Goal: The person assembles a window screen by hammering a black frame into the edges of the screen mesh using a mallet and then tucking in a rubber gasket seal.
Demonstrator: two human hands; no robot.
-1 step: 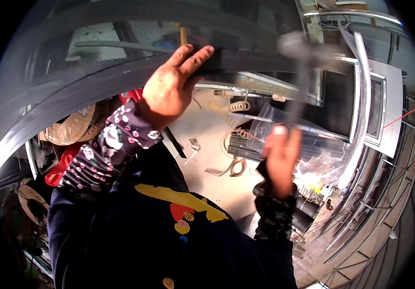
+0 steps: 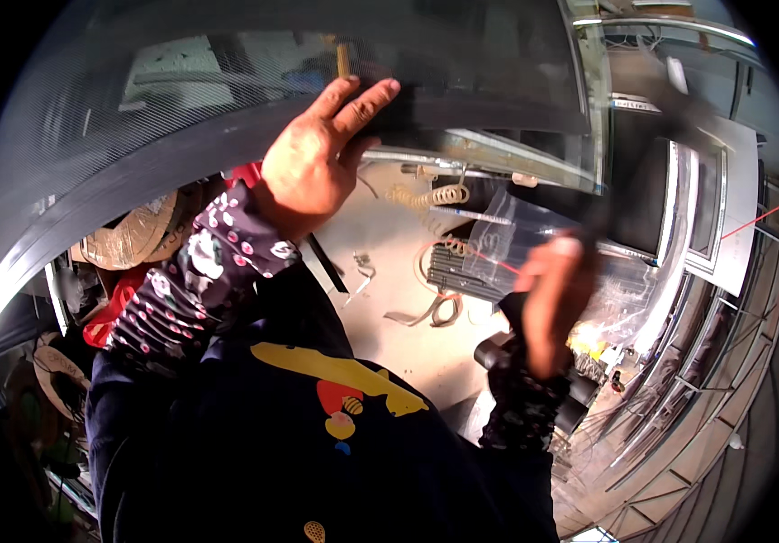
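A dark mesh screen panel (image 2: 254, 95) with a dark frame bar (image 2: 199, 140) along its near edge lies across the top of the view. My left hand (image 2: 313, 154) rests on that bar, palm down, two fingers stretched out over the mesh and the thumb apart. A thin yellow-tan strip (image 2: 344, 59) shows just beyond its fingertips. My right hand (image 2: 557, 290), smeared by motion, is wrapped round the handle of a hammer (image 2: 620, 185). The blurred hammer head is up at the right, apart from the panel.
A cream coiled hose (image 2: 448, 197), clear plastic sheeting (image 2: 534, 226) and a bundle of dark strips (image 2: 462, 271) lie below the panel. Window frames (image 2: 706, 204) lean at the right beside racks of long profiles (image 2: 715, 362). A wrapped cardboard roll (image 2: 127, 235) sits at the left.
My right hand and the hammer have swung to the right, taking the head away from the panel's right side. My left hand has barely shifted on the bar.
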